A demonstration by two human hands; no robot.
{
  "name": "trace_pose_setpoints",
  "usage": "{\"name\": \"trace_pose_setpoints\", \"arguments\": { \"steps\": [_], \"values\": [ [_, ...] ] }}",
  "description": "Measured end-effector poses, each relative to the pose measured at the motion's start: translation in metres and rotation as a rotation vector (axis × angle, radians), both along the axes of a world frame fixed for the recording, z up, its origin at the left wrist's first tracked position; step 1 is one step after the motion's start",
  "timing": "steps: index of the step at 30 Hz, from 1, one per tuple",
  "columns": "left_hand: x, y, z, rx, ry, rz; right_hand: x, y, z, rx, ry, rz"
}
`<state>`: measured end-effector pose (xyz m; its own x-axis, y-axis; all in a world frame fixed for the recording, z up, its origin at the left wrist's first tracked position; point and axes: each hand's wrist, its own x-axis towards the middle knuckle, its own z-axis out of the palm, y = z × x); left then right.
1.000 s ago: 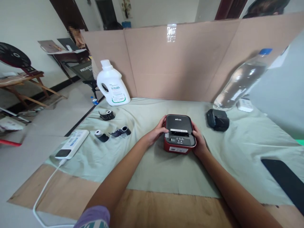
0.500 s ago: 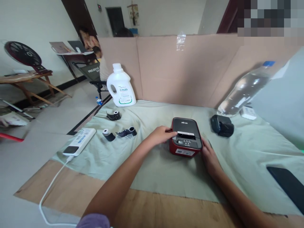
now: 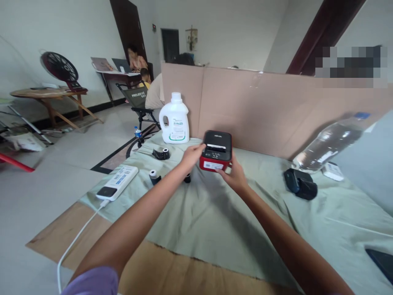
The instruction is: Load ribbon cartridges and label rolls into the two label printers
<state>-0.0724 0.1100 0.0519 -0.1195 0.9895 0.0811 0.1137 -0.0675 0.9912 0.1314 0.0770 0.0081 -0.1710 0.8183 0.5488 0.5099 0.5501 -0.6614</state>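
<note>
Both hands hold the little printer (red with a black top) up off the green cloth: left hand grips its left side, right hand grips underneath. Paper rolls lie nearby.

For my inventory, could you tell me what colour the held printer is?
Printer: black top, red base; head view.
</note>
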Motion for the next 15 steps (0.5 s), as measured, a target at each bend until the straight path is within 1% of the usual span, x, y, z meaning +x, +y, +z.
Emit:
{"name": "trace_pose_setpoints", "arguments": {
  "steps": [3, 5, 7, 10, 13, 15],
  "values": [
    [-0.042, 0.031, 0.000, -0.082, -0.112, 0.150, -0.059, 0.043, 0.004, -0.039, 0.019, 0.073],
    [-0.063, 0.046, -0.006, -0.128, -0.132, 0.243, -0.090, 0.060, -0.002, -0.097, 0.020, 0.082],
    [-0.077, 0.056, -0.015, -0.149, -0.134, 0.297, -0.112, 0.071, -0.011, -0.151, 0.028, 0.091],
    [-0.089, 0.064, -0.030, -0.165, -0.131, 0.337, -0.128, 0.080, -0.027, -0.194, 0.047, 0.101],
    [-0.091, 0.070, -0.043, -0.179, -0.120, 0.365, -0.133, 0.087, -0.041, -0.205, 0.080, 0.106],
    [-0.091, 0.073, -0.049, -0.192, -0.102, 0.378, -0.134, 0.091, -0.048, -0.199, 0.101, 0.126]
  ]
}}
